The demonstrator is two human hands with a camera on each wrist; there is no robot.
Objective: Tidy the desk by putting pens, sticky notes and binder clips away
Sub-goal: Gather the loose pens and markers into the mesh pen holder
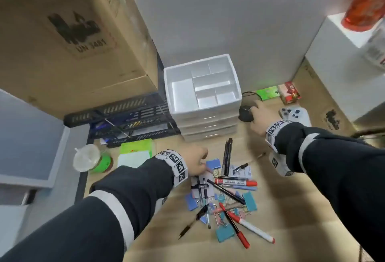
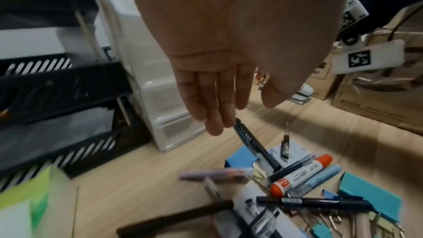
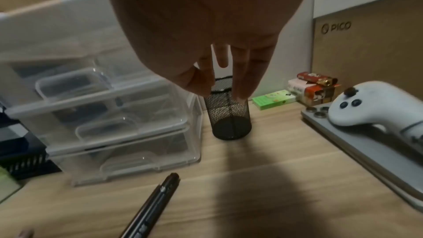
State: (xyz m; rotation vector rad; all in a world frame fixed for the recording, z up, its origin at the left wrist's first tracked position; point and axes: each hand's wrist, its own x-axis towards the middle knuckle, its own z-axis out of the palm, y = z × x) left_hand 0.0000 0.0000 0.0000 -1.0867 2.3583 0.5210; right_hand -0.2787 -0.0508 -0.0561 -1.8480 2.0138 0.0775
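A heap of pens, markers and binder clips lies on the wooden desk (image 1: pixel 291 209). It includes a red-capped marker (image 1: pixel 235 182), a black marker (image 1: pixel 227 157), a blue binder clip (image 1: pixel 213 164) and small paper pads (image 1: pixel 241 171). My left hand (image 1: pixel 203 164) hovers over the heap's upper left, fingers straight and holding nothing, just above the black marker (image 2: pixel 256 144). My right hand (image 1: pixel 255 113) pinches the rim of a black mesh pen cup (image 3: pixel 231 115) between thumb and fingers (image 3: pixel 240 86). The cup stands upright right of the white drawer organiser (image 1: pixel 202 86).
Black stacked letter trays (image 1: pixel 125 120) and a large cardboard box (image 1: pixel 62 32) fill the left. A lidded cup (image 1: pixel 87 160) and a green pack (image 1: pixel 135 153) sit at the front left. A white controller (image 1: pixel 294 113), a green box (image 1: pixel 266 92) and a red packet (image 1: pixel 289 94) lie at the right.
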